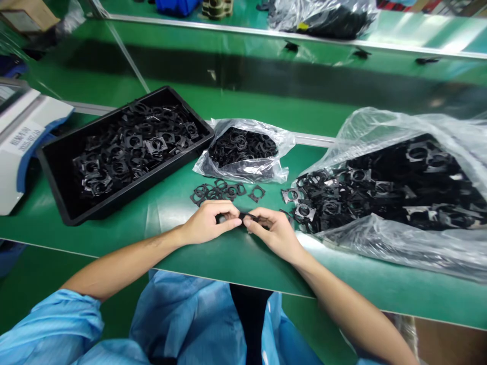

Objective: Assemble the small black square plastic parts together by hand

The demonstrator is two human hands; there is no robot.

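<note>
My left hand point(213, 221) and my right hand point(273, 231) meet at the middle of the green bench, thumbs almost touching. Between their fingertips is a small black plastic part point(246, 217), pinched from both sides; the fingers cover most of it, so its full shape is hidden. Just beyond my hands lies a loose pile of black rings point(213, 191). A single black ring with lugs point(257, 193) lies apart, right of that pile. More black rings point(243, 144) fill a small clear plastic bag point(279, 170) behind them.
On the left, a black tray point(125, 200) holds many square black frames with round holes. A large clear bag point(361, 241) at right spills similar frames point(304, 210) toward my right hand. A white and blue machine point(26, 147) stands far left. A metal-edged shelf point(243, 30) runs across the back.
</note>
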